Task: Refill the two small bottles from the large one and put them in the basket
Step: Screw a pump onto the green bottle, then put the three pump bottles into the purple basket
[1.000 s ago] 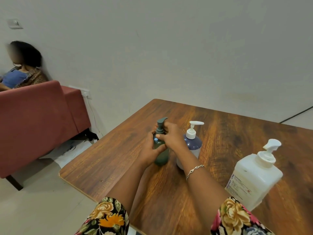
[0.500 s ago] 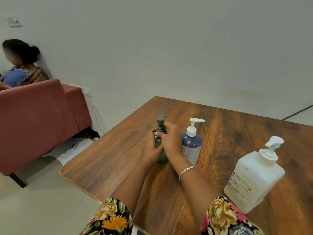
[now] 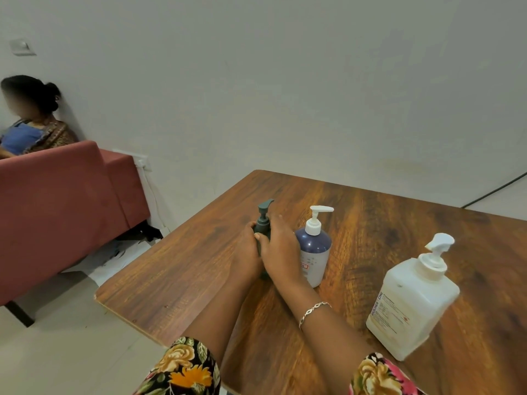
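As the right hand (image 3: 281, 249) slid below the pump (image 3: 265, 206), it and the left hand (image 3: 247, 253) gripped the green bottle (image 3: 263, 226), apparently still capped.

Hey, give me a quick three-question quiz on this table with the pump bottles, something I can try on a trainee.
1. True or false: the large white bottle lies on its side on the table.
2. Which bottle do the left hand and the right hand hold together?
A. the dark green bottle
B. the blue bottle
C. the large white bottle
3. Fill in: in the head view, the blue bottle stands just to the ___ of the dark green bottle.

Key
1. False: it stands upright.
2. A
3. right
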The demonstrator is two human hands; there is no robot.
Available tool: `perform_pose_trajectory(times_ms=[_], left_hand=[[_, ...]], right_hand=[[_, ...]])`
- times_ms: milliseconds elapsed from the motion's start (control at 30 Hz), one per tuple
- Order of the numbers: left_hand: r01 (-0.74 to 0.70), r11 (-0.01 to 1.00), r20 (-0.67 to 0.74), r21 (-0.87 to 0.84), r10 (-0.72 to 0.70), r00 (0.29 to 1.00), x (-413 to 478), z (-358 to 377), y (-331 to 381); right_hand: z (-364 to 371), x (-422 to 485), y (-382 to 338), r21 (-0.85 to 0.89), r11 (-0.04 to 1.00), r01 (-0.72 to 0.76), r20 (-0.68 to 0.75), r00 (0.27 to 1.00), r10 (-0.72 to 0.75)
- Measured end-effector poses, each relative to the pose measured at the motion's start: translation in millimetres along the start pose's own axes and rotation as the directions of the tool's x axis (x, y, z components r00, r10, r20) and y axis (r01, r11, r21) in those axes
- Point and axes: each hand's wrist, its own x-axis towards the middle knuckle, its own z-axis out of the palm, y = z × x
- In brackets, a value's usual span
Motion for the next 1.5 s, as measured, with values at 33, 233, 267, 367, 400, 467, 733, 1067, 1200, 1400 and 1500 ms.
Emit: perform_pose_trajectory(times_ms=[33, 233, 267, 367, 400, 467, 733, 1067, 1200, 1400, 1500], left_hand=[[0.011, 0.999, -0.04, 0.031, -0.01, 0.999, 0, 3, 1], [-0.084, 0.861, -0.313, 0.502, 0.272, 0.91, -21, 23, -3], [-0.135, 0.839, -0.31, 0.527, 0.337, 0.889, -25, 26, 0], [-0.236, 0.77, -0.282, 0.593, 0.473, 0.835, -37, 34, 12], [-0.246, 0.754, -0.271, 0.609, 0.489, 0.829, -41, 38, 16], [-0.267, 0.738, -0.256, 0.62, 0.511, 0.82, -51, 45, 23], [-0.358, 0.68, -0.164, 0.64, 0.576, 0.801, -93, 71, 51], [-0.44, 0.857, -0.07, 0.268, 0.473, 0.879, -119, 105, 98], [-0.264, 0.929, -0.046, -0.26, 0.261, 0.964, -131, 114, 122], [-0.148, 0.903, -0.016, -0.404, 0.155, 0.988, -136, 120, 139], [-0.11, 0.899, -0.003, -0.424, 0.12, 0.993, -136, 123, 140]], right_hand=[[-1, -2, 2, -0.02, 0.999, 0.033, -0.001, 0.999, -0.033], [-16, -15, 26, -0.31, 0.906, 0.289, -0.128, 0.931, -0.341], [-21, -18, 30, -0.353, 0.882, 0.313, -0.127, 0.918, -0.376], [-37, -30, 37, -0.443, 0.82, 0.362, -0.129, 0.88, -0.458], [-43, -35, 40, -0.441, 0.814, 0.378, -0.134, 0.869, -0.476], [-52, -44, 47, -0.424, 0.812, 0.401, -0.135, 0.859, -0.494], [-95, -82, 71, -0.476, 0.771, 0.423, -0.124, 0.835, -0.535], [-159, -125, 95, -0.474, 0.776, 0.416, -0.207, 0.804, -0.558], [-180, -132, 106, -0.391, 0.88, 0.269, -0.345, 0.844, -0.411], [-193, -130, 124, -0.295, 0.951, 0.098, -0.374, 0.904, -0.209], [-191, -128, 128, -0.267, 0.963, 0.031, -0.34, 0.932, -0.125]])
